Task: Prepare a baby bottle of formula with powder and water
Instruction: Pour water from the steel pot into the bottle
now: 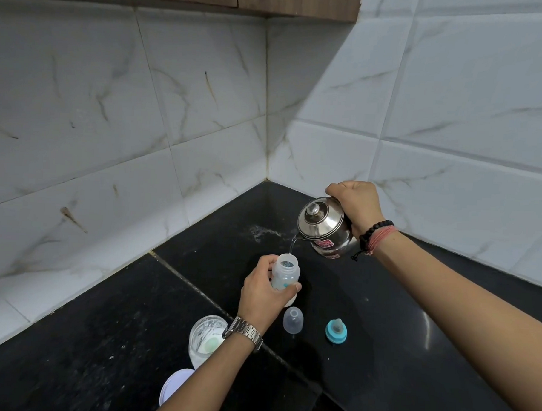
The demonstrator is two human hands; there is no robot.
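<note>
From the head camera, I'm watching the right hand point(355, 202) gripping a tilted steel kettle point(324, 229), and a thin stream of water point(292, 245) is falling into the open bottle point(286, 276). The left hand point(264, 292) is wrapping around that bottle, holding it upright just below the spout. Near the left wrist a clear cap point(293, 319) and a blue teat ring point(336, 330) are lying on the black counter point(412, 351); a powder jar point(206, 339) is sitting under the forearm. I'd be keeping the tilt gentle and the spout centred over the neck, watching the level.
</note>
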